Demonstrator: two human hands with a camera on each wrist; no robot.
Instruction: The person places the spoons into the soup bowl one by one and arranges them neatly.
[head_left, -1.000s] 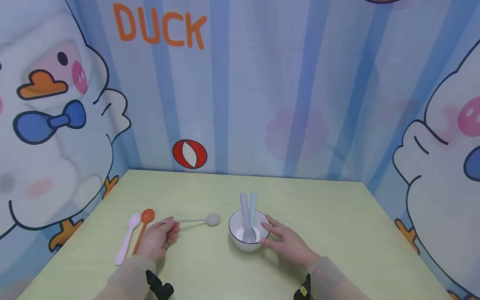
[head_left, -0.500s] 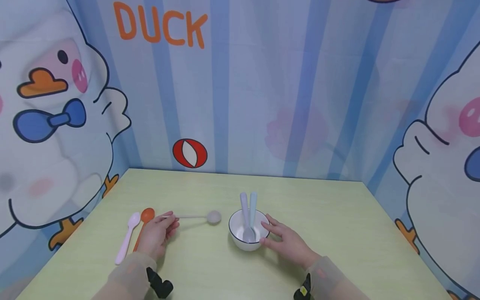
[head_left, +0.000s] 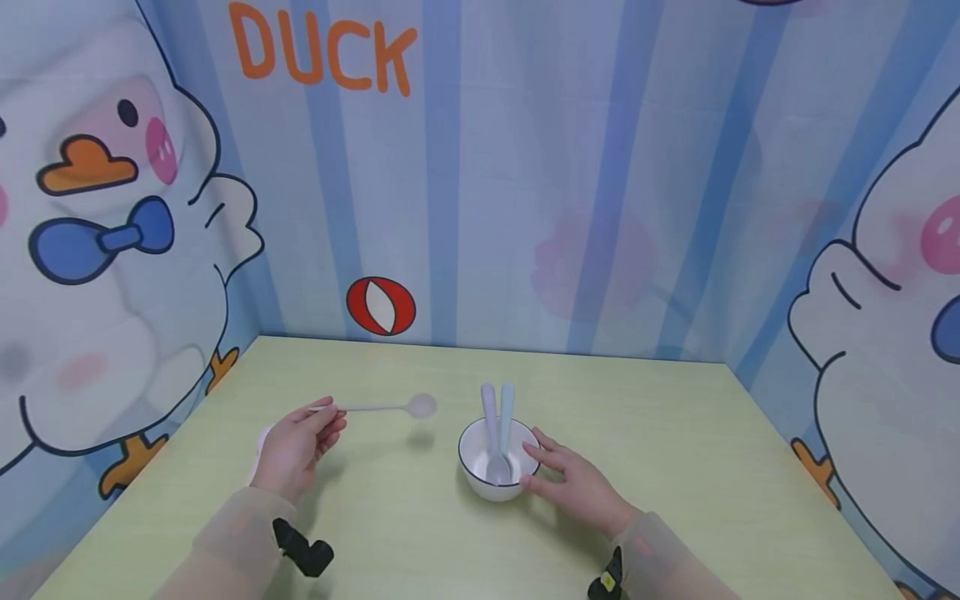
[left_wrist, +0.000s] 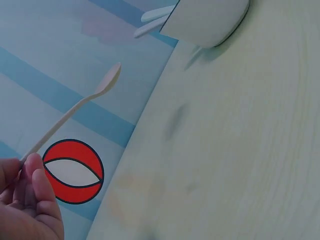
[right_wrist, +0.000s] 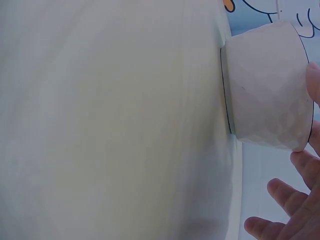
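My left hand (head_left: pixel 292 446) pinches the handle end of a pale, long-handled spoon (head_left: pixel 422 406). The spoon is off the table, its shadow falling below it, and its bowl end points right. In the left wrist view the same spoon (left_wrist: pixel 107 82) slants upward from the fingertips. A white bowl (head_left: pixel 480 487) with a dark rim stands upright at the middle. Inside it lean a lilac spoon (head_left: pixel 490 417) and a light blue spoon (head_left: pixel 507 408). My right hand (head_left: pixel 577 487) holds the bowl's right side at the rim, several fingers spread in the right wrist view.
Behind the left hand, a sliver of a pink spoon (head_left: pixel 262 435) shows on the table (head_left: pixel 645 417); the orange spoon seen earlier is hidden. A striped duck-print curtain (head_left: pixel 517 167) encloses the table's back and sides.
My left hand has lifted the pale spoon off the table and moved slightly left and away, now covering the orange spoon. The right hand and the bowl have stayed put.
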